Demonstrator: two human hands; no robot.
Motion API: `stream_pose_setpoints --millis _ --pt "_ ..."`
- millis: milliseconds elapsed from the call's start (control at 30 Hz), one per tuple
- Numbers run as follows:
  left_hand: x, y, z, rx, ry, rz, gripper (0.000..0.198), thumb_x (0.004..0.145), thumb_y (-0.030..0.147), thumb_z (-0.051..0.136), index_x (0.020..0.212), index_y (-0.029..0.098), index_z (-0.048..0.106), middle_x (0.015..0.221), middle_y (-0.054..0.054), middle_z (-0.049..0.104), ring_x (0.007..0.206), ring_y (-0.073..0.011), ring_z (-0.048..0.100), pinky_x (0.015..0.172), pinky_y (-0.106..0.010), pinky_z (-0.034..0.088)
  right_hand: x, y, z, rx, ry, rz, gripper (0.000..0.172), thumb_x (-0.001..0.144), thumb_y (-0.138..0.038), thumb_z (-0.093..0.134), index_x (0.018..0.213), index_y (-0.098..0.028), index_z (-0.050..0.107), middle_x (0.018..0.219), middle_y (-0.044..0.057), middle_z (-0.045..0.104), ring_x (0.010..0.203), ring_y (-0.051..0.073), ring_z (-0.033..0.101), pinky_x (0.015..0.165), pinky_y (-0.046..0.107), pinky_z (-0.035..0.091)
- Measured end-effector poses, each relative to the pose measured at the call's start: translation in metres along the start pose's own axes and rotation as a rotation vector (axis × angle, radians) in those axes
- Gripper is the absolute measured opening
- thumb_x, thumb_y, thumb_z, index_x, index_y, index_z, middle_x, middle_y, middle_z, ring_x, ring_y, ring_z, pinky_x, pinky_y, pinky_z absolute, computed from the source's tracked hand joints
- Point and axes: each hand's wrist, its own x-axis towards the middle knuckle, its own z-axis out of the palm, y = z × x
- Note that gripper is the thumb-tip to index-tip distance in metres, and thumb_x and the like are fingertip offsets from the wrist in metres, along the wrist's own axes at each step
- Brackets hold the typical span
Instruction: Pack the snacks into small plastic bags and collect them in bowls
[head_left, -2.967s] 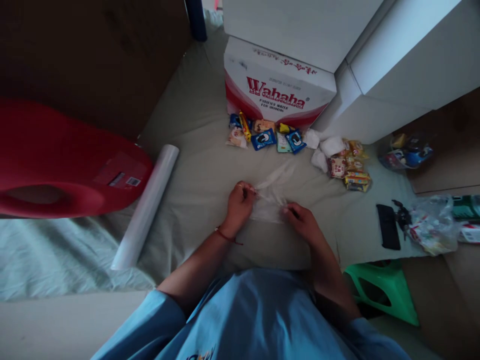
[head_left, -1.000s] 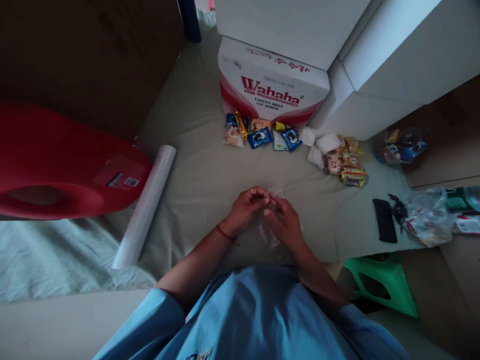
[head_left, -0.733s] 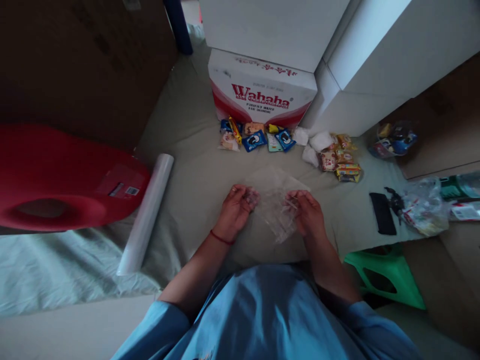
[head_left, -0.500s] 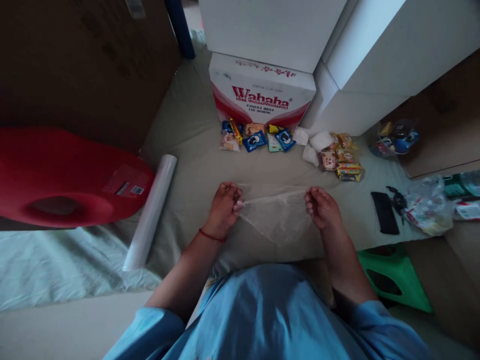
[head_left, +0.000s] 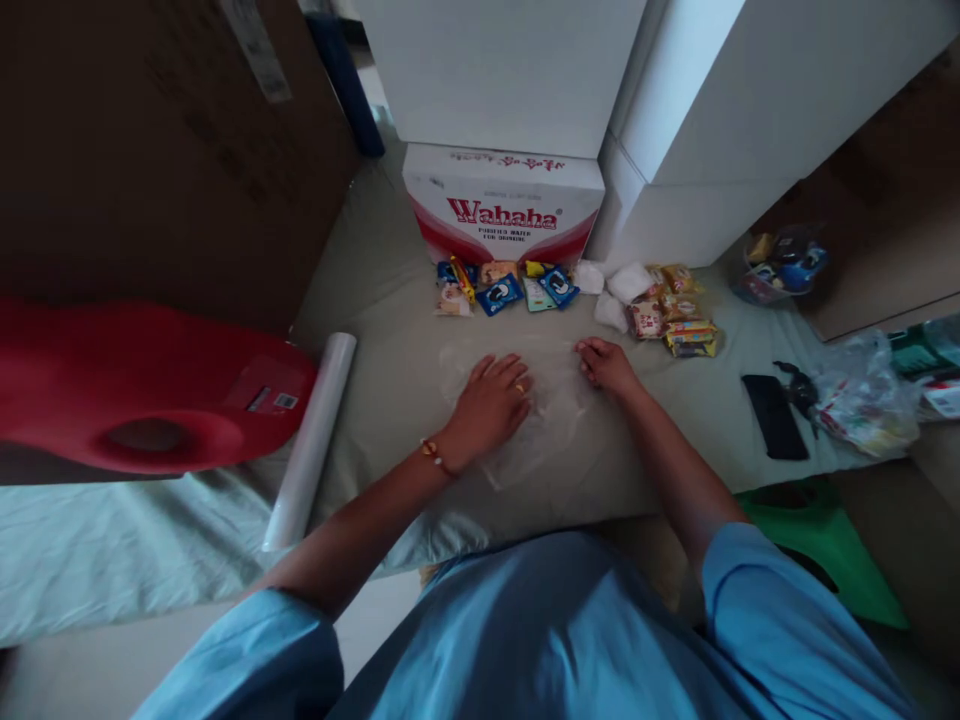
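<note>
A thin, clear plastic film [head_left: 551,405] lies spread over the cloth in front of me; I cannot tell whether it is a single sheet or a bag. My left hand [head_left: 495,400] rests palm down on it, fingers stretched out, with a ring and a beaded bracelet showing. At the film's upper right edge, my right hand [head_left: 601,364] pinches the plastic between closed fingers. Beyond both hands, small snack packets [head_left: 501,294] lie in a row, with white packets [head_left: 628,283] and yellow-wrapped snacks [head_left: 690,338] to their right.
A white roll [head_left: 311,440] lies beside a red plastic container [head_left: 172,390] at left. Behind the snacks stands a Wahaba-style water carton [head_left: 504,205] reading "Wahaha". To the right are a tub of snacks [head_left: 780,270], a black phone [head_left: 775,416], a plastic bag [head_left: 862,395] and a green stool [head_left: 832,550].
The film has come down from between my raised hands onto the cloth. My left hand has let go of its edge and lies flat on it. The view has shifted slightly.
</note>
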Motion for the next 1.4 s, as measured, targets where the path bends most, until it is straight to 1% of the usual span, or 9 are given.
stream_pose_setpoints --millis 167,267,400,500,667,867,967,1100,1400 --pt "-0.026 -0.017 0.034 0.225 -0.108 -0.155 0.060 0.097 0.045 0.059 0.154 0.027 0.050 0.168 -0.020 0.032 0.157 -0.0404 0.026 0.122 -0.073 0.005 0.028 -0.025 -0.042 -0.498 0.269 -0.167 0.026 0.088 -0.039 0.061 0.093 -0.015 0.070 0.075 0.005 0.065 0.073 0.020 0.060 0.076 0.036 0.050" --pt "-0.035 -0.019 0.041 0.311 -0.094 -0.162 0.066 0.098 0.054 0.056 0.158 0.030 0.043 0.172 -0.020 0.024 0.159 -0.0402 0.023 0.121 -0.074 0.001 -0.002 -0.062 -0.046 -0.749 0.316 -0.358 0.031 0.092 -0.033 0.059 0.111 -0.013 0.071 0.107 0.018 0.070 0.100 0.029 0.064 0.096 0.048 0.050" --pt "-0.036 -0.014 0.042 0.361 -0.103 -0.158 0.071 0.096 0.061 0.055 0.159 0.032 0.040 0.172 -0.020 0.022 0.159 -0.0412 0.021 0.118 -0.078 -0.003 -0.081 -0.087 -0.004 -0.937 -0.018 -0.668 0.044 0.100 -0.033 0.053 0.141 -0.019 0.062 0.146 0.016 0.059 0.138 0.032 0.050 0.119 0.052 0.037" --pt "-0.043 -0.016 0.038 0.390 -0.124 -0.145 0.071 0.098 0.061 0.053 0.161 0.030 0.038 0.172 -0.019 0.022 0.159 -0.0391 0.022 0.119 -0.076 -0.004 -0.113 -0.050 0.015 -1.015 -0.223 -0.665 0.056 0.100 -0.035 0.057 0.154 -0.023 0.050 0.164 0.011 0.043 0.154 0.031 0.034 0.127 0.054 0.026" --pt "-0.070 -0.034 0.022 0.377 -0.189 -0.145 0.070 0.102 0.056 0.046 0.163 0.028 0.031 0.172 -0.017 0.025 0.158 -0.0349 0.026 0.123 -0.072 0.003 -0.104 0.027 -0.030 -1.069 -0.150 -0.439 0.052 0.101 -0.042 0.054 0.150 -0.026 0.054 0.163 0.012 0.045 0.154 0.034 0.034 0.124 0.063 0.027" --pt "-0.060 -0.019 -0.007 0.368 0.005 -0.279 0.064 0.102 0.049 0.044 0.159 0.020 0.040 0.166 -0.020 0.038 0.159 -0.0379 0.023 0.125 -0.069 0.009 -0.101 -0.022 -0.035 -0.929 0.027 -0.528 0.039 0.101 -0.037 0.055 0.131 -0.019 0.070 0.143 0.019 0.061 0.140 0.035 0.051 0.116 0.060 0.043" --pt "-0.036 -0.006 -0.013 0.390 0.153 -0.246 0.055 0.102 0.040 0.046 0.154 0.020 0.049 0.160 -0.019 0.048 0.158 -0.0350 0.027 0.128 -0.064 0.002 -0.101 -0.040 0.005 -0.866 -0.106 -0.593 0.040 0.103 -0.030 0.051 0.139 -0.022 0.065 0.142 0.015 0.064 0.138 0.030 0.054 0.117 0.056 0.045" --pt "-0.022 -0.016 -0.001 0.364 0.058 -0.196 0.053 0.102 0.037 0.046 0.153 0.024 0.051 0.165 -0.015 0.041 0.157 -0.0344 0.029 0.127 -0.066 0.002 -0.101 -0.013 0.041 -0.922 -0.357 -0.603 0.050 0.100 -0.029 0.057 0.149 -0.022 0.057 0.163 0.012 0.045 0.153 0.030 0.037 0.125 0.056 0.035" --pt "-0.038 -0.051 0.019 0.342 0.046 -0.293 0.062 0.105 0.045 0.041 0.163 0.025 0.033 0.171 -0.017 0.027 0.158 -0.0341 0.028 0.125 -0.070 -0.001 -0.110 0.015 -0.021 -0.761 -0.396 -0.491 0.037 0.103 -0.038 0.053 0.135 -0.028 0.069 0.146 0.011 0.063 0.137 0.026 0.058 0.114 0.052 0.049"
